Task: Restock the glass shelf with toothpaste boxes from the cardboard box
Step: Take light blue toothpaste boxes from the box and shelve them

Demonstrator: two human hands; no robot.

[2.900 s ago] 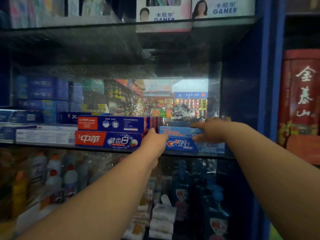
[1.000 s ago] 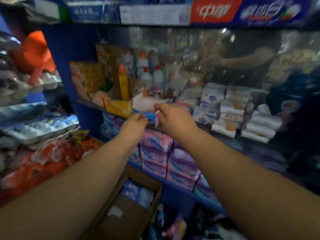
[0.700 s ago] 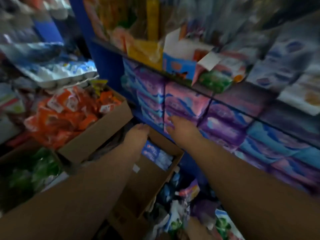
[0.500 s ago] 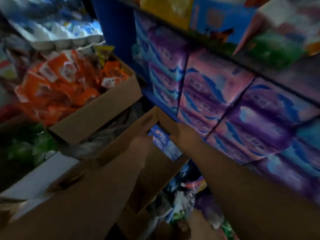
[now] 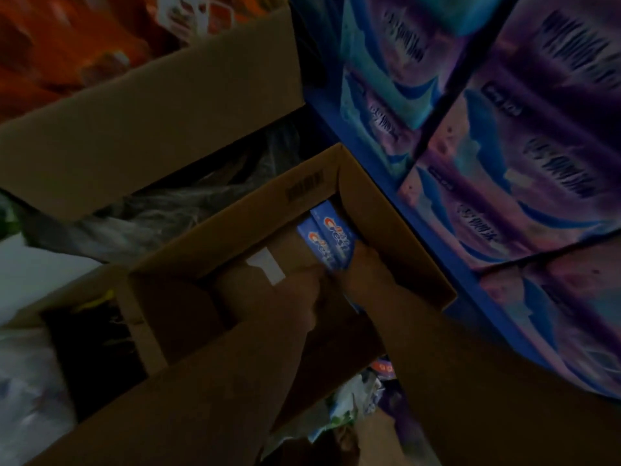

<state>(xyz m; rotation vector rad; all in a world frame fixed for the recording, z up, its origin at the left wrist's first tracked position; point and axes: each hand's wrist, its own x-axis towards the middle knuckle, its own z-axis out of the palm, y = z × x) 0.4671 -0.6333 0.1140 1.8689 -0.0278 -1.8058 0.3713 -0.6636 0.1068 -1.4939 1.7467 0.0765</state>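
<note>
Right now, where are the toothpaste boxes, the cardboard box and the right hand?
toothpaste boxes [image 5: 331,242]: head view, printed blue top face.
cardboard box [image 5: 396,230]: head view, flap nearest the shelf.
right hand [image 5: 366,275]: head view, back of the hand.

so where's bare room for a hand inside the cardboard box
Bare floor left of the blue toothpaste boxes, around the white label, up to the left wall of the brown cardboard box. Crowded at its right wall, where left hand and right hand meet those boxes.

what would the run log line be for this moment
phase: pick | left hand: inside cardboard box, at toothpaste boxes | right hand: at their near end | grip: too dark to tell
</note>
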